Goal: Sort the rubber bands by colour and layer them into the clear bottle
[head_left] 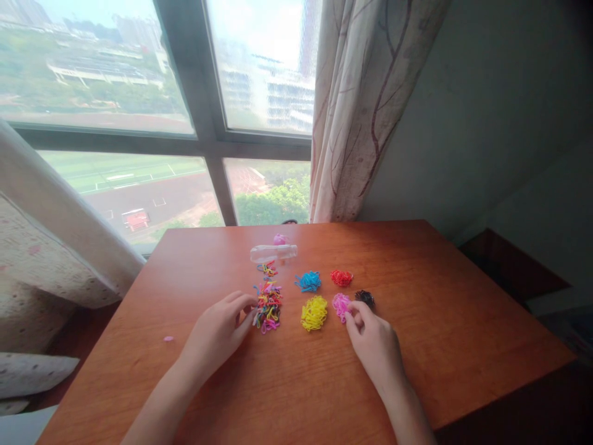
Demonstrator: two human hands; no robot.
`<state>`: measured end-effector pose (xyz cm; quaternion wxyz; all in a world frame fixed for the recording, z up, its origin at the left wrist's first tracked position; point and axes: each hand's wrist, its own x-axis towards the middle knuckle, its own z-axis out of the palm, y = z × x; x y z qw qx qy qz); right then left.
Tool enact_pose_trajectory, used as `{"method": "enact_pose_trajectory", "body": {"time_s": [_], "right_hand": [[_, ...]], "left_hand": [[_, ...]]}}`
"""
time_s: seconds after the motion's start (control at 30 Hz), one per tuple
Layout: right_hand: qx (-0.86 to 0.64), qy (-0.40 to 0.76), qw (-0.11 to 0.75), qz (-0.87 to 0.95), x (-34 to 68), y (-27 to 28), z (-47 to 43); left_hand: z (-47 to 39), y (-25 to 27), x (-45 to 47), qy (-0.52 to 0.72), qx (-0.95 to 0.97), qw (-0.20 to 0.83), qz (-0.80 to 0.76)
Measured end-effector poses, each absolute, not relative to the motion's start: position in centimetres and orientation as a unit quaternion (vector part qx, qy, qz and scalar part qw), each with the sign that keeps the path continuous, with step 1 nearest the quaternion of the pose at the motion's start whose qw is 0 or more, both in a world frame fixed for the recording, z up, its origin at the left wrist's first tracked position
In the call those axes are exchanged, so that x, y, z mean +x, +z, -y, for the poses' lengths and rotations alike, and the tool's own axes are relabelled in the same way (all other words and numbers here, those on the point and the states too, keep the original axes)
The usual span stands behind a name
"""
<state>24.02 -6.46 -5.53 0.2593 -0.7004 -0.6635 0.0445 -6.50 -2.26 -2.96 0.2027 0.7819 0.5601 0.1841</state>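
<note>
My left hand (pixel 225 321) rests at the left edge of a mixed pile of small coloured loop-shaped pieces (pixel 269 307), thumb and forefinger closed together. Whatever lies between those fingertips is too small to make out. At the right side of a pink pile (pixel 341 306), my right hand (pixel 374 337) has its thumb and fingers drawn into a pinch, and what they hold is hidden. Sorted piles of like pieces lie nearby: yellow (pixel 314 313), blue (pixel 309 281), red (pixel 341 278) and black (pixel 365 299), the black one just beyond my right fingers.
A clear plastic container (pixel 273 253) lies behind the mixed pile, with a pink object (pixel 280 239) beyond it. One small pink piece (pixel 168 339) sits alone at left on the wooden table (pixel 259 395). A window and curtain (pixel 345 111) border the far edge.
</note>
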Motion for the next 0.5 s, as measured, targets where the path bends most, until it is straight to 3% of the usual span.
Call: {"method": "enact_pose_trajectory", "body": {"time_s": [0.3,0.5], "right_hand": [[-0.693,0.045,0.307,0.650,22.7,-4.6,6.7],[-0.659,0.064,0.323,0.676,21.4,-4.7,7.0]], "left_hand": [[2.3,-2.5,-6.1,0.160,0.788,0.186,-0.565],[3.6,-1.1,-10.4,0.152,0.677,0.016,-0.720]]}}
